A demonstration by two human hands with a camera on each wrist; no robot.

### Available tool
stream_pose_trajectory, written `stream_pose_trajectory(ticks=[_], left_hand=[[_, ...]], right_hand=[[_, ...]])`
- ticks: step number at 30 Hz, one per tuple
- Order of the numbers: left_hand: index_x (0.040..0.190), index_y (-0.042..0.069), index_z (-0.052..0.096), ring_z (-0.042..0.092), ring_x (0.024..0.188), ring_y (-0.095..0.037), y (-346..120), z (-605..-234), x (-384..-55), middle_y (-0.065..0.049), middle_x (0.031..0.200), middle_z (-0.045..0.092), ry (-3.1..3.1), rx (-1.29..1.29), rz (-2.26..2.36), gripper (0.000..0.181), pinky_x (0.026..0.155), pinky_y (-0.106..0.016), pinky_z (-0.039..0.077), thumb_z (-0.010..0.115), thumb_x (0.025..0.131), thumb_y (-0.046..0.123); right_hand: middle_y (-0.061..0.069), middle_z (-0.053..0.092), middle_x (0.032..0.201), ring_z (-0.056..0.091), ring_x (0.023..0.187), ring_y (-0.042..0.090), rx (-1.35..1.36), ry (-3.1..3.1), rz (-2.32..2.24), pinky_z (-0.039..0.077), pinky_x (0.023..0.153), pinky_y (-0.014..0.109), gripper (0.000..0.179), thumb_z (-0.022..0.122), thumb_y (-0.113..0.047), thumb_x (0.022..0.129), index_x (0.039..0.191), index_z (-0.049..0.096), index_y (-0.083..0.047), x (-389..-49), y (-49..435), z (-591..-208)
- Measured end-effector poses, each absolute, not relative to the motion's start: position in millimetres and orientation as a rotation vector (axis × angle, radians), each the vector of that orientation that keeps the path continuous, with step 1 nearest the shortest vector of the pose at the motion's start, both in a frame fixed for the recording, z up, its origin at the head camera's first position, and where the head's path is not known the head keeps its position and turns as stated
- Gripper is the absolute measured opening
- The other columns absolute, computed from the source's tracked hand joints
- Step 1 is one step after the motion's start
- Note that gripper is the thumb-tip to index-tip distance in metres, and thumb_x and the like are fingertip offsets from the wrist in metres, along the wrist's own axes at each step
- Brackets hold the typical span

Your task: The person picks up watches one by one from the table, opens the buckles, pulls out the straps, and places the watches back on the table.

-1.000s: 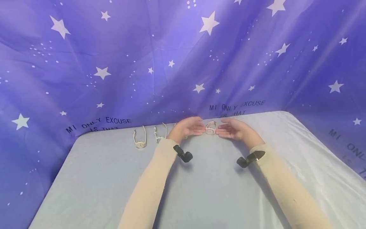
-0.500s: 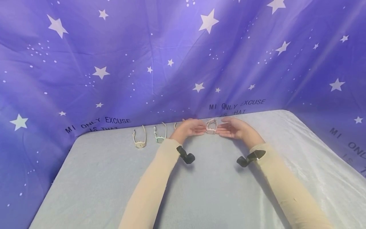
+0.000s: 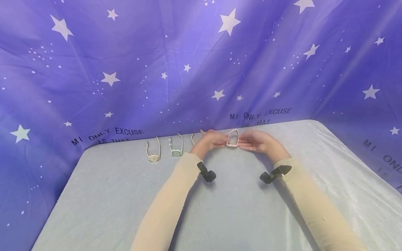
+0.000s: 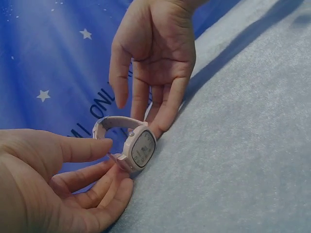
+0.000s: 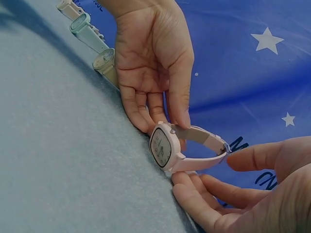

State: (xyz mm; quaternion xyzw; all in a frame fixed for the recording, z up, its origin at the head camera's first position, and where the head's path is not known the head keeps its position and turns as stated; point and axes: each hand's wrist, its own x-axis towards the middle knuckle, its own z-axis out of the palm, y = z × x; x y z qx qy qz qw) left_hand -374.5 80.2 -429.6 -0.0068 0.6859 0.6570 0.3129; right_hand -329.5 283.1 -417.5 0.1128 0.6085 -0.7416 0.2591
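A pale pink wristwatch (image 3: 232, 145) with a rounded square dial (image 5: 163, 148) stands near the table's back edge, its strap (image 5: 199, 164) closed into a loop. My left hand (image 3: 209, 140) pinches it from the left; in the left wrist view the thumb (image 4: 92, 149) lies at the strap and the fingers curl beneath the case's lower end. On the other side, my right hand (image 3: 255, 141) has its long fingers (image 5: 194, 194) loosely extended, fingertips right at the watch. Its thumb (image 5: 248, 158) is stretched out beside the buckle.
To the left lie a cream watch (image 3: 154, 158) and a mint green watch (image 3: 176, 152), straps toward the back. A beige watch (image 5: 104, 62) sits partly hidden behind my left hand. A purple star-patterned curtain (image 3: 201, 62) hangs along the back of the cloth-covered table (image 3: 232, 209).
The pink watch has tilted, so its dial faces the head camera less and the strap loop shows more openly. My left hand has shifted slightly right. My right hand has stayed nearly still.
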Motion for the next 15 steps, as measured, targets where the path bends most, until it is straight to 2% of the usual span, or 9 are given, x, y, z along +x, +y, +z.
stream_pose_trajectory(ticks=[9,15], left_hand=[[0.130,-0.010,0.062,0.062,0.129,-0.034,82.7,-431.9,-372.3,-0.026,0.135,0.063,1.846,-0.004,1.750,0.041,0.107,-0.038,0.053,0.070,0.090,-0.006],[0.127,-0.011,0.064,0.064,0.125,-0.034,80.1,-434.0,-372.8,-0.026,0.129,0.066,1.788,0.035,1.798,0.041,0.103,-0.038,0.056,0.073,0.087,-0.008]], right_hand=[[0.004,0.077,0.099,0.073,0.097,0.015,0.197,1.647,-2.011,0.054,0.104,0.030,0.023,0.045,0.001,0.105,0.118,0.064,-0.002,-329.6,282.2,-423.7],[0.003,0.078,0.097,0.075,0.095,0.015,0.192,1.648,-2.023,0.056,0.101,0.031,0.021,0.049,0.002,0.103,0.111,0.067,-0.006,-330.6,277.7,-425.0]])
